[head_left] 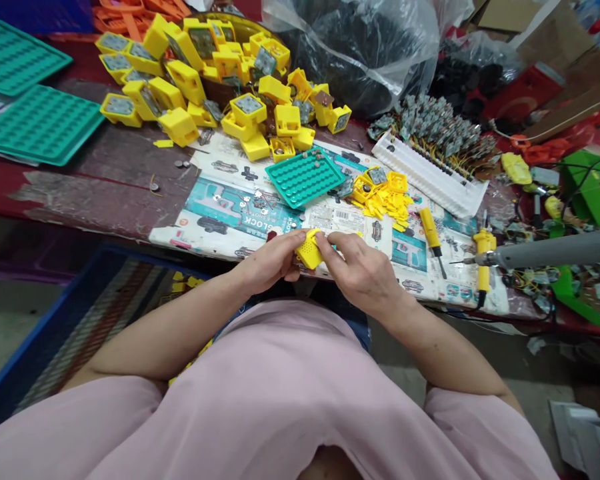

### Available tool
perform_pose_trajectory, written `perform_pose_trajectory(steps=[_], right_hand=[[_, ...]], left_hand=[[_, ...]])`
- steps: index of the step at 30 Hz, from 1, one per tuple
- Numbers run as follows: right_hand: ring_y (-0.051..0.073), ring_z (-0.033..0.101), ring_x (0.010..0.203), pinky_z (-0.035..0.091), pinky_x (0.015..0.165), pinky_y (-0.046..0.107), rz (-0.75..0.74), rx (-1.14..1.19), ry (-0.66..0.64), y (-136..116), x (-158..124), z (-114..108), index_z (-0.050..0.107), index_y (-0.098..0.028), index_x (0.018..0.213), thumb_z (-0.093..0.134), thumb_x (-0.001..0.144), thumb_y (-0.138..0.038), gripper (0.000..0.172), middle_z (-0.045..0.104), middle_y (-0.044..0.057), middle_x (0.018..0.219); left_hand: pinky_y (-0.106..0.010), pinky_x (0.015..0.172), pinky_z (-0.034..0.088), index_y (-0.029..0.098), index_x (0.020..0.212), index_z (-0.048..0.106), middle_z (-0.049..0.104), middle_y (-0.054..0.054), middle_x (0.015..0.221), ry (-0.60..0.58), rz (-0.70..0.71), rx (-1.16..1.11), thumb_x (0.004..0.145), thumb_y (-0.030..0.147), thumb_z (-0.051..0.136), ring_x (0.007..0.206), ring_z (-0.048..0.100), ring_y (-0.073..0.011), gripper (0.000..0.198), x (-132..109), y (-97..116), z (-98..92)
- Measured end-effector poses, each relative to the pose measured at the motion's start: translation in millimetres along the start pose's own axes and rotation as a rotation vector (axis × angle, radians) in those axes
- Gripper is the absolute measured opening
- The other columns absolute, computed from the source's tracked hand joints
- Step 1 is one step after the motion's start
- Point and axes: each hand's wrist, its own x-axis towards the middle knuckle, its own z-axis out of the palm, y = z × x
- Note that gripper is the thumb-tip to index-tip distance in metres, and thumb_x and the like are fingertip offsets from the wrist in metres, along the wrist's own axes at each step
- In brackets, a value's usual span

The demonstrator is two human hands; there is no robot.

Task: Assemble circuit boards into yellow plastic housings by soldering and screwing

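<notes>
Both hands meet at the near table edge over a small yellow plastic housing [309, 252] with a dotted face. My left hand [274, 259] grips it from the left, fingers curled around its side. From the right, my right hand [356, 265] pinches it with thumb and fingertips. Just beyond, on printed cardboard [230, 213], lies a green dimpled tray [304, 177] with small metal bits on it. A little heap of yellow plastic pieces [383, 193] sits to the tray's right.
A big pile of yellow housings [220, 87] fills the back left, beside green trays [40, 123]. A white rack with wired circuit boards [433, 163] stands at right, with a yellow-handled screwdriver [433, 237], a yellow tool [483, 257] and a grey tool barrel [560, 250]. A blue crate [80, 313] sits below left.
</notes>
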Motion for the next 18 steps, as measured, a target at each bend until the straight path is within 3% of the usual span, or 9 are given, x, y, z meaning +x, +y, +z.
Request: perform_pose_trajectory(steps=[6,14,18], right_hand=[[0.014,0.063,0.076,0.047,0.067,0.026,0.056,-0.027,0.153,-0.6,-10.1,3.7,0.065,-0.011,0.115,0.058,0.092,-0.012,0.024,0.075,0.005,0.089],[0.014,0.062,0.074,0.045,0.065,0.027,0.031,0.006,0.109,-0.9,-4.2,-1.5,0.07,-0.008,0.105,0.059,0.091,-0.009,0.018,0.075,0.007,0.086],[0.015,0.063,0.083,0.049,0.072,0.025,0.077,0.244,0.169,1.7,-6.8,5.2,0.071,-0.01,0.104,0.063,0.09,-0.012,0.016,0.072,0.01,0.09]], left_hand=[[-0.015,0.036,0.03,0.016,0.113,0.057,0.06,-0.001,0.08,0.059,0.027,0.019,0.079,0.049,0.068,0.06,0.061,-0.012,0.048,-0.8,2.2,2.0],[-0.014,0.035,0.031,0.015,0.114,0.055,0.059,0.001,0.074,0.075,0.043,0.082,0.082,0.045,0.063,0.057,0.06,-0.0121,0.045,1.1,-1.6,6.7],[-0.016,0.037,0.033,0.014,0.116,0.055,0.063,-0.001,0.073,0.004,0.056,0.084,0.081,0.046,0.063,0.058,0.062,-0.0132,0.048,0.9,-5.7,2.3]])
